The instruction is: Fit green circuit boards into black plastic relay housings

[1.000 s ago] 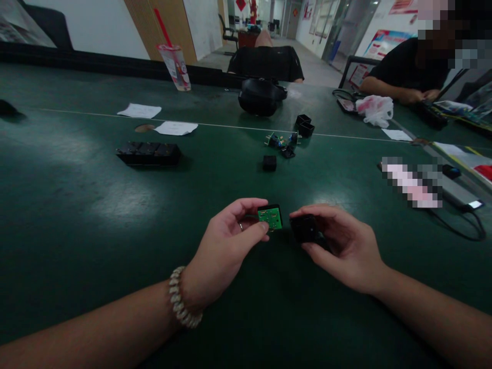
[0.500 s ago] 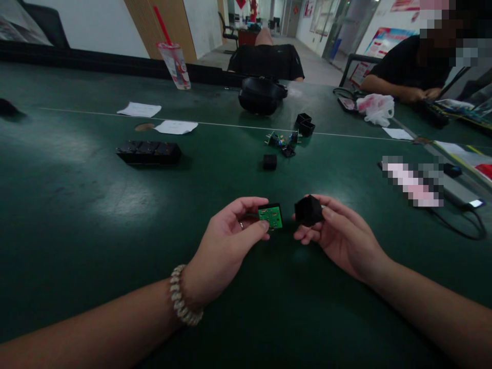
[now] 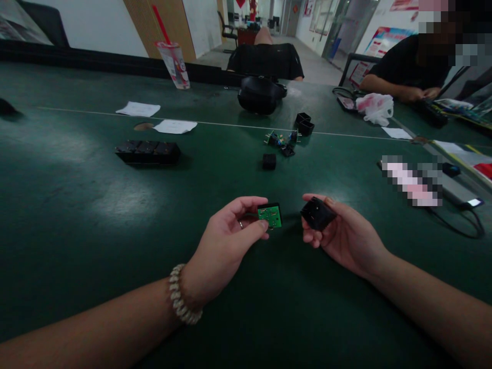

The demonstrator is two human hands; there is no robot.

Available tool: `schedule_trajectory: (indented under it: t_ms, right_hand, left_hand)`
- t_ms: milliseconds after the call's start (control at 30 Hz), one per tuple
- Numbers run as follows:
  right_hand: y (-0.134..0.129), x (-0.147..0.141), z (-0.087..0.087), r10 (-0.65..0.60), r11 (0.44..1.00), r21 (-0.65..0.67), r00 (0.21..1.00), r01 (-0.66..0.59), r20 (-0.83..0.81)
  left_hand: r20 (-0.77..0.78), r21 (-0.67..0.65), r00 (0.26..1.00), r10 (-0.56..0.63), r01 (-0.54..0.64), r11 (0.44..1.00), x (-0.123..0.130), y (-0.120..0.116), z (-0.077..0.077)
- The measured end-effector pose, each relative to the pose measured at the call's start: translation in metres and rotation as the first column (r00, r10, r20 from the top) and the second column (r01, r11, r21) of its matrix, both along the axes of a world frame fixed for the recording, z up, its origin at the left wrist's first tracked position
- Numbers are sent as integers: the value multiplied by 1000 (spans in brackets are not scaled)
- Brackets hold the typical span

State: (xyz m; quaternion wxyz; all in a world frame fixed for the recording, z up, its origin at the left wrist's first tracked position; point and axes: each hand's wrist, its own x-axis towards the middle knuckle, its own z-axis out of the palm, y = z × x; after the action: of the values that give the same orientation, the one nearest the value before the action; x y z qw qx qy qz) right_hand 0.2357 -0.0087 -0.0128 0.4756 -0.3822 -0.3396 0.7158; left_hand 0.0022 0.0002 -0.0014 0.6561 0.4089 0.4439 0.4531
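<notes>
Between the thumb and fingers of my left hand (image 3: 234, 230) is a small green circuit board (image 3: 270, 216) with a dark edge along its top. Its soldered face is turned up toward me. My right hand (image 3: 342, 236) grips a black plastic housing (image 3: 317, 213), boxy in shape, with small light marks on the side that faces me. A short gap separates the board from the housing, and both are held above the green table (image 3: 246, 318). Farther off lie a small black block (image 3: 269, 161) and a cluster of loose electronic parts (image 3: 282, 138).
Black open casings (image 3: 305, 124) lie behind the loose parts. A long black segmented block (image 3: 148, 152), papers (image 3: 175, 126) and a cup with a straw (image 3: 175, 66) are on the left. A black bag (image 3: 259, 96) stands at the back; a cable (image 3: 478, 230) and devices lie right. Two people sit beyond.
My right hand has shifted slightly right and turned the black housing, so a marked side shows instead of its hollow opening. The left hand and the circuit board have stayed nearly still.
</notes>
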Motion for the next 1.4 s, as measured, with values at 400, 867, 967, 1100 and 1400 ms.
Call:
schedule_trajectory:
  t_ms: [400, 867, 967, 1100, 1400]
  right_hand:
    - [-1, 1, -2, -2, 998, 67, 1000, 3, -10]
    - [0, 0, -6, -72, 989, 132, 996, 65, 47]
    - [-1, -1, -7, -90, 985, 158, 992, 76, 84]
    - [-2, -2, -7, -103, 983, 163, 990, 87, 95]
    - [-3, 0, -7, -73, 976, 213, 988, 43, 133]
  left_hand:
    - [-2, 12, 1000, -4, 4, 1000, 0, 0, -3]
    - [-13, 8, 1000, -9, 9, 1000, -1, 0, -2]
    - [-10, 1, 1000, -14, 14, 1000, -1, 0, -2]
    - [-6, 0, 1000, -15, 15, 1000, -1, 0, -2]
    - [-5, 13, 1000, -13, 13, 1000, -1, 2, -2]
